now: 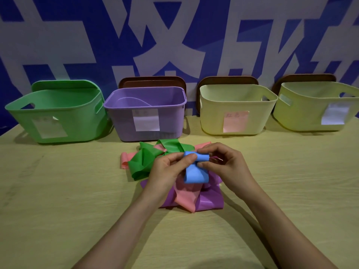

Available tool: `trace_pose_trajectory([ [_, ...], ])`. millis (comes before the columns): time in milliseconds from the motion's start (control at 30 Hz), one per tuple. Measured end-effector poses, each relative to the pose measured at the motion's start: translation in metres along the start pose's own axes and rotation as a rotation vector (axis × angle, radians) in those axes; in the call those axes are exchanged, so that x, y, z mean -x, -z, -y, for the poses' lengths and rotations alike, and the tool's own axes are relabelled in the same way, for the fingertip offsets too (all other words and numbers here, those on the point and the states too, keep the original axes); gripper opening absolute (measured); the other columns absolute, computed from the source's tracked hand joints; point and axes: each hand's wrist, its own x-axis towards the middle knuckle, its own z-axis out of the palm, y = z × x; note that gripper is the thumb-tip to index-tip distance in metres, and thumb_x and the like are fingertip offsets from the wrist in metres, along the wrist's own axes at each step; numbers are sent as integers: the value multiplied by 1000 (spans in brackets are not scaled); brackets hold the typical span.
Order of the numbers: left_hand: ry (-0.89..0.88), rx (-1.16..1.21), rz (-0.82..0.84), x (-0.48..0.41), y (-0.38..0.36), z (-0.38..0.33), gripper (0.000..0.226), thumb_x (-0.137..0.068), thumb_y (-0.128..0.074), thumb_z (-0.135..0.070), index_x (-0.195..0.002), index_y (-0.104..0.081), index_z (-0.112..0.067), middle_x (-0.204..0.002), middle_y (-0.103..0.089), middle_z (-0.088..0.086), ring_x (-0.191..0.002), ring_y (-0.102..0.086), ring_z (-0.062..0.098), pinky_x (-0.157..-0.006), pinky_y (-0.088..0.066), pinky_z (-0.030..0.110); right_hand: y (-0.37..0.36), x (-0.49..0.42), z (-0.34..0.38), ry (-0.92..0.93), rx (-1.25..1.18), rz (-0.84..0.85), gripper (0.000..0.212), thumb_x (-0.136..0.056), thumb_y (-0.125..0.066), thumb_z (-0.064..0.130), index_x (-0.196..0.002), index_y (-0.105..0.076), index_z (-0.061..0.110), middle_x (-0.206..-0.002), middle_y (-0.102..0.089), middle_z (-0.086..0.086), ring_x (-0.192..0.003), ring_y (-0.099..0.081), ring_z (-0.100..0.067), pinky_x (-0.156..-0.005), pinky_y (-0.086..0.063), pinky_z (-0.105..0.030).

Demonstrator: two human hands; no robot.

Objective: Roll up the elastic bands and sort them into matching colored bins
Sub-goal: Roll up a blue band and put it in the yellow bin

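Blue band (196,167) half rolled, both hands' fingers (189,157) pinching its roll just above the purple band (209,200).

Single view from my head, tilted forward and down: table (58,191) close below, row of bins (145,121) against the wall (174,35) beyond.

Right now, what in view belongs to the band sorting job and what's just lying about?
Job: blue band, pinched and part-rolled by left hand and right hand; green band, pink band, purple band heaped on the table; green bin, purple bin, cream bin, far-right cream bin.
Lying about: green lid and three brown lids propped behind the bins.
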Motion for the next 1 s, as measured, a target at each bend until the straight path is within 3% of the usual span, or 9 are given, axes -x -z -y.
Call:
trace_pose_trajectory([
  [100, -9, -41, 2, -1, 1, 0, 41, -67, -72, -25, -103, -71, -5, -99, -73, 15, -94, -68, 27, -89, -53, 41, 5, -1, 1, -51, -34, 65, 34, -77, -71, -7, -104, -66, 12, -108, -67, -9, -99, -64, -11, -84, -52, -22],
  [200, -65, -115, 33, 0, 3, -1, 34, -75, -73, -15, -107, -70, -4, -98, -73, 11, -93, -68, 20, -84, -55, 29, 8, -2, 1, -56, 61, 78, 29, -83, -69, 8, -110, -67, 19, -109, -69, 0, -101, -64, -9, -89, -53, -26],
  [267, -146, -219, 51, 0, 5, -1, 21, -80, -71, -6, -99, -71, -15, -87, -74, -4, -85, -67, 6, -76, -54, 19, 9, -2, 0, -34, 179, 114, 26, -86, -66, 12, -107, -67, 27, -108, -69, 6, -101, -63, -4, -91, -52, -25],
  [333, -228, -317, 28, 2, 5, -1, 24, -81, -71, -5, -88, -69, -28, -73, -69, -16, -70, -62, -5, -64, -52, 15, 8, -1, -1, 2, 258, 156, 27, -89, -63, 12, -110, -65, 29, -109, -67, 9, -104, -61, -3, -91, -50, -23],
  [433, -291, -338, -59, 3, 3, 1, 23, -77, -76, -14, -88, -69, -32, -77, -70, -12, -72, -63, 1, -65, -53, 19, 8, -1, -2, 68, 299, 145, 26, -93, -59, 16, -116, -64, 27, -112, -65, 8, -106, -60, -5, -92, -49, -25],
  [533, -199, -181, -46, 2, 2, 2, 29, -73, -77, -10, -97, -67, -24, -88, -71, 0, -83, -68, 9, -73, -54, 20, 7, -1, -2, 85, 175, 92, 26, -92, -59, 12, -109, -64, 30, -112, -66, 5, -105, -61, -5, -89, -50, -23],
  [600, -177, -189, -44, 0, 2, 2, 24, -74, -77, -6, -91, -68, -19, -88, -72, 3, -83, -68, 13, -77, -55, 25, 5, -1, 0, 69, 80, 56, 23, -90, -59, 8, -106, -64, 25, -109, -67, 5, -103, -63, -5, -87, -50, -21],
  [833, -445, -364, -163, 6, -2, 8, 27, -78, -75, -5, -88, -68, -29, -88, -70, -2, -86, -67, 13, -76, -56, 28, 1, 0, 0, 87, -18, 54, 24, -87, -60, -4, -101, -61, 15, -97, -68, 13, -97, -64, -6, -84, -51, -20],
  [1000, -549, -470, -171, 7, -5, 13, 28, -78, -74, -7, -92, -65, -30, -93, -67, 0, -89, -65, 11, -76, -56, 27, 3, 0, -2, 142, 41, 20, 26, -82, -65, -7, -99, -60, 12, -102, -63, -5, -100, -64, -14, -89, -53, -27],
])
